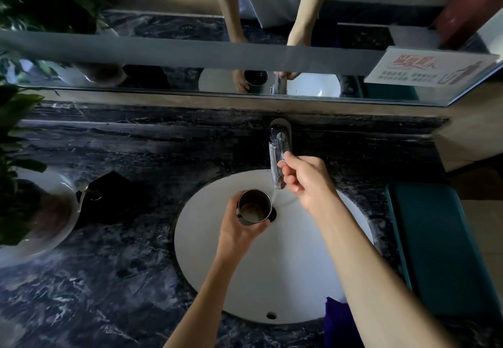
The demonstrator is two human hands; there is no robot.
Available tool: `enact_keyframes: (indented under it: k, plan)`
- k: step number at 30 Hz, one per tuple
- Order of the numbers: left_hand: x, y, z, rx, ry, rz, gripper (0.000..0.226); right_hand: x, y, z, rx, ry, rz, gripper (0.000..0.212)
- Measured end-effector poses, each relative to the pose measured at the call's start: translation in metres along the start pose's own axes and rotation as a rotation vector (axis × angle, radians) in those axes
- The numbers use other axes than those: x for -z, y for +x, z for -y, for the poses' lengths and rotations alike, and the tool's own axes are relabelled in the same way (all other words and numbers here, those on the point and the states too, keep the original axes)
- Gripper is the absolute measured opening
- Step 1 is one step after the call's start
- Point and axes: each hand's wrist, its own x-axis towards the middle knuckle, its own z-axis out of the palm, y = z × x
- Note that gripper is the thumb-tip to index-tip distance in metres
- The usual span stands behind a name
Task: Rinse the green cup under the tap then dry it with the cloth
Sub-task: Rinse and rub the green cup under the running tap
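Observation:
My left hand point(239, 228) grips the cup point(254, 206) upright over the white sink basin point(272, 279), just left of the spout. Its inside is metal with brownish liquid at the bottom; the outer wall looks dark. My right hand point(304, 179) pinches the lever of the chrome tap point(279, 154) between thumb and fingers. A thin stream of water seems to fall from the spout into the basin beside the cup. A purple cloth point(337, 320) lies on the sink's near right edge, partly hidden by my right forearm.
The dark marble counter point(122, 266) surrounds the sink. A potted plant in a white pot point(40, 211) and a black object point(114, 198) stand at the left. A teal box point(435, 252) sits at the right. A mirror point(245, 21) with a notice point(432, 67) runs along the back.

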Motion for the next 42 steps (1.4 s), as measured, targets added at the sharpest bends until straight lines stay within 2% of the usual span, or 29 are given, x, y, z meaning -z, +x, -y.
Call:
enact_keyframes:
  k: [5,9,12,15,22,26,30,35,39,42]
  plan:
    - [-0.005,0.006,0.005,0.015,0.008,-0.006,0.067,0.01,-0.004,-0.003,-0.018,0.026,0.05,0.036]
    - [-0.021,0.018,0.014,0.043,-0.018,0.016,0.068,0.037,-0.009,-0.041,0.072,0.13,-0.14,0.027]
    - [-0.039,0.026,0.017,0.055,-0.023,0.054,0.069,0.056,-0.015,-0.08,-0.071,0.121,-0.283,0.024]
    - [-0.05,0.035,0.02,0.043,-0.016,0.081,0.068,0.07,-0.02,-0.11,-0.218,0.083,-0.33,0.018]
    - [-0.049,0.036,0.031,0.041,-0.01,0.136,0.069,0.079,-0.018,-0.12,-0.298,0.029,-0.284,0.011]
    - [-0.042,0.037,0.038,0.039,-0.062,0.091,0.063,0.073,-0.008,-0.116,-0.229,-0.018,-0.258,0.018]
    - [-0.044,0.034,0.035,0.043,-0.041,0.135,0.067,0.062,0.003,-0.113,-0.151,-0.107,-0.173,0.016]
    - [-0.042,0.038,0.033,0.025,-0.079,0.081,0.064,0.061,0.013,-0.116,-0.167,-0.064,-0.193,0.017]
    - [-0.045,0.036,0.032,0.055,-0.037,0.156,0.069,0.065,0.013,-0.122,-0.197,-0.055,-0.202,0.018]
    - [-0.042,0.035,0.032,0.023,-0.037,0.11,0.068,0.067,0.012,-0.125,-0.213,-0.055,-0.197,0.02]
